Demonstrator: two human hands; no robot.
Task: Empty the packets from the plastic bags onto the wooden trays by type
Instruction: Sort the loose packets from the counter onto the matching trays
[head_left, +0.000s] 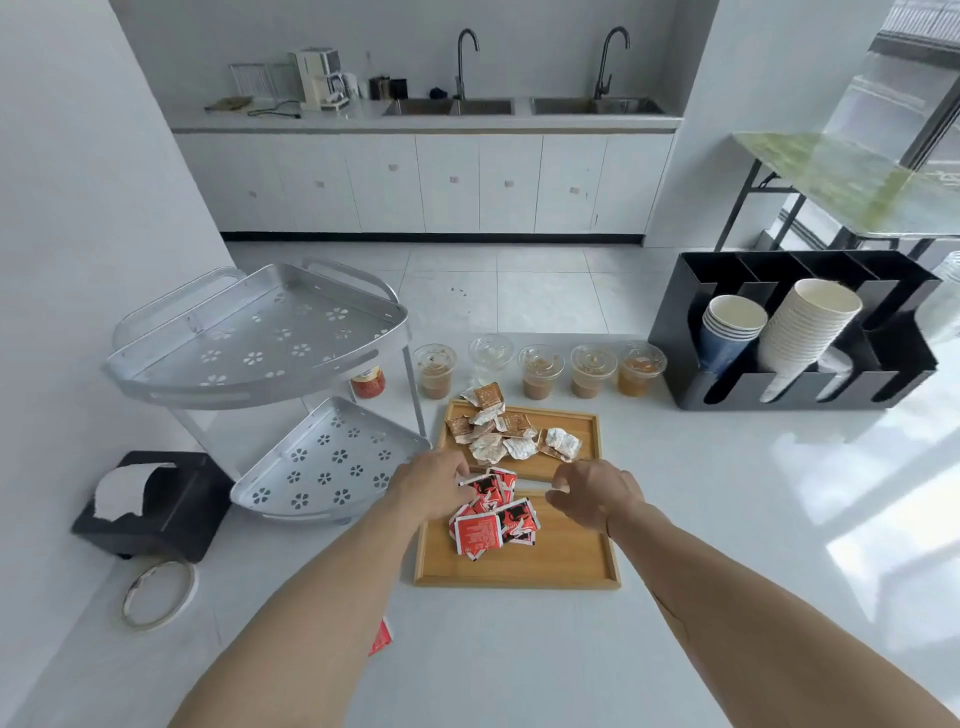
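Observation:
Two wooden trays lie end to end on the white table. The far tray holds a heap of brown and white packets. The near tray holds a pile of red packets. My left hand and my right hand hover over the near tray's far edge, fingers pinched on a thin clear plastic bag that barely shows. A few red packets sit between the hands at my left fingertips. One more red packet lies on the table, half hidden by my left forearm.
A two-tier metal corner rack stands to the left, with a black tissue box and a tape ring nearer. Several lidded drink cups line up behind the trays. A black cup organiser with paper cups stands at the right.

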